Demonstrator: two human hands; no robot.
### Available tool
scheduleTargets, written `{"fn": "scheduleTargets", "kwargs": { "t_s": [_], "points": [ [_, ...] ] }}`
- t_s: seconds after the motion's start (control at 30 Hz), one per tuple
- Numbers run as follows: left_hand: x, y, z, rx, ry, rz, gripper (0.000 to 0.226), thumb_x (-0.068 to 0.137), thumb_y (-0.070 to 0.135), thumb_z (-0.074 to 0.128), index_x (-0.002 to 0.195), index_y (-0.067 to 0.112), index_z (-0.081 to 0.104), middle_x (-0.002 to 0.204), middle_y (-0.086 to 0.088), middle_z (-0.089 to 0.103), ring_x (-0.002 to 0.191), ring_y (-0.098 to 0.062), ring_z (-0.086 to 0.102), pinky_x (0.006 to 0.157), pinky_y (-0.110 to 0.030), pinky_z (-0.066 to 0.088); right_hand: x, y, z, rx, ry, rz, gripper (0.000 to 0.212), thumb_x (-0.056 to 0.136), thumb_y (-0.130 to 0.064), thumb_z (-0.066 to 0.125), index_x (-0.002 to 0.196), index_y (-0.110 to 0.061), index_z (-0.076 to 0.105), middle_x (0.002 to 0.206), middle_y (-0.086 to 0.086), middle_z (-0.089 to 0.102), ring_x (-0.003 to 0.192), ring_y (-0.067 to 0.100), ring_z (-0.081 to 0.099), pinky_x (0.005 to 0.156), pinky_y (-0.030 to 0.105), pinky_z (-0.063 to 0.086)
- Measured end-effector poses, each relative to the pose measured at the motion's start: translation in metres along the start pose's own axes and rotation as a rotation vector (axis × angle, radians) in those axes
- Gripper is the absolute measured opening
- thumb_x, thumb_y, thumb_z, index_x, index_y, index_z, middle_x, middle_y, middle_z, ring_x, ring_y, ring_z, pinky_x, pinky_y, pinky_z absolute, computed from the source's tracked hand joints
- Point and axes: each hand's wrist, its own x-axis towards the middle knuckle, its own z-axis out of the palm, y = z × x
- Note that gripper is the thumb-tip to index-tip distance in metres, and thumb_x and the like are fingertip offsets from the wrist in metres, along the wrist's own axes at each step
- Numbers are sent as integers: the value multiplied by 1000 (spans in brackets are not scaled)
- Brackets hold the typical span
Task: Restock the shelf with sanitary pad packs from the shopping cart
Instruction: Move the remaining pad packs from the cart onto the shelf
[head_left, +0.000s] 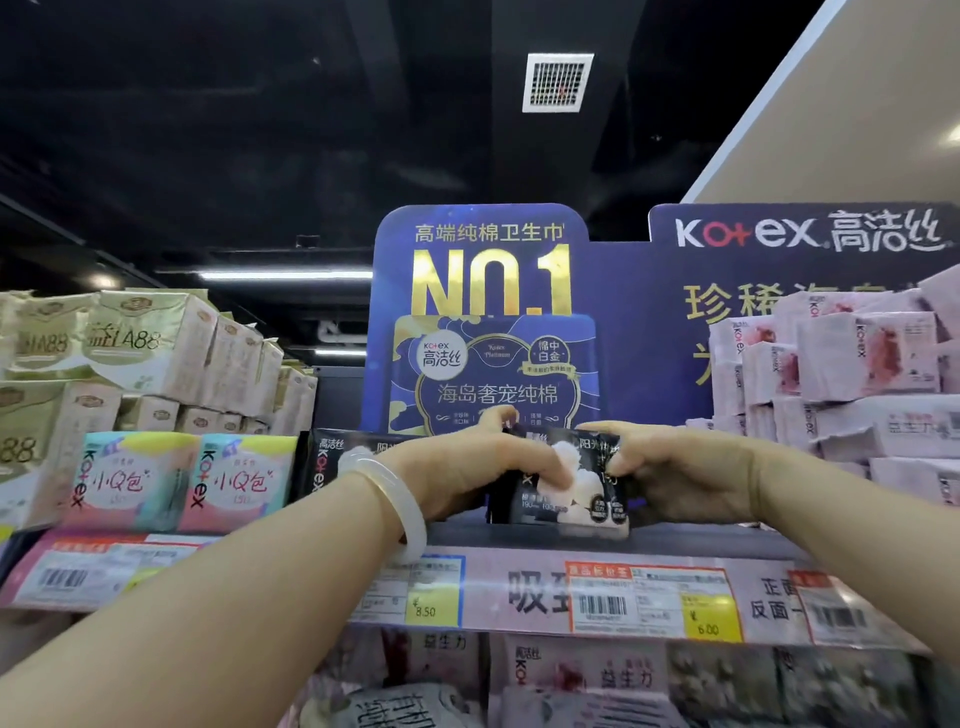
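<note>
Both forearms reach up to the top shelf (519, 538), where the left hand (467, 467) and right hand (685, 478) each grip a side of one black pad pack (566, 483) standing at the front edge. Another black pack (332, 462) crowds in just left, beside pastel packs (182, 480). Bare shelf lies open to the right, before the pink stack (857, 389).

the left hand (467, 467) hides the left part of the black pack (566, 483) at the shelf's (727, 545) front edge; lower-shelf packs (727, 686) are blurred, price tags' (649, 597) small print unreadable.
</note>
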Motion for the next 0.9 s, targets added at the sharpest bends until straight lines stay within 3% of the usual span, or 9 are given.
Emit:
{"fn": "scheduleTargets", "kwargs": {
  "t_s": [0.07,0.2,0.27,0.37,0.47,0.53,0.7,0.8,0.9],
  "points": [
    [-4,4,1,82,28,-15,92,83,7,67,151,28,10,96,6,52,79,-8,55,48,-9,45,-1,1,1,-30,41,26,93,41,-17,71,130,-25,46,109,7,62,89,21,61,85,38,48],
    [-13,13,2,315,50,-8,108,74,17,78,150,39,5,129,2,42,115,-19,45,91,-24,39,-8,-3,0,-44,42,25,92,33,-40,92,118,-27,58,111,4,68,102,21,61,98,43,42],
    [-18,20,-1,479,63,23,110,72,24,81,151,38,6,150,3,30,131,-19,37,102,-27,34,-3,-7,-3,-31,154,39,92,42,-70,78,119,-24,56,113,9,68,109,24,60,103,46,40],
    [-28,31,-12,637,63,74,97,71,42,79,150,30,24,153,10,33,136,-13,36,110,-29,31,16,-9,-6,-62,389,116,80,74,-78,37,128,-19,44,124,16,58,115,27,55,106,51,36],
    [-37,32,-35,602,167,145,52,80,57,61,122,27,61,123,12,62,115,-7,56,99,-26,42,34,-7,1,-76,433,159,91,73,-83,29,140,-22,37,141,11,46,129,31,44,109,52,32],
    [-39,25,-52,615,269,143,37,92,53,47,104,23,64,107,8,62,106,-15,59,87,-24,40,40,-7,5,-78,435,165,91,71,-85,28,138,-24,41,136,6,49,127,31,47,109,48,34],
    [-46,9,-65,858,174,-93,62,92,65,31,135,26,52,139,4,51,125,-17,47,99,-27,35,39,-9,11,-63,373,172,91,69,-85,34,123,-15,57,105,8,54,82,25,52,75,33,43],
    [-50,10,-65,877,99,-122,82,68,86,34,129,35,54,124,13,56,112,-11,53,93,-25,40,37,-11,16,-10,330,165,89,69,-83,39,117,-11,60,100,10,61,81,26,59,85,41,46],
    [-49,13,-71,871,58,-124,88,66,85,41,142,39,36,127,14,50,108,-11,53,88,-23,45,41,-13,24,-4,321,168,93,62,-85,42,115,-11,62,105,13,65,88,29,61,94,43,45]
  ]
}}
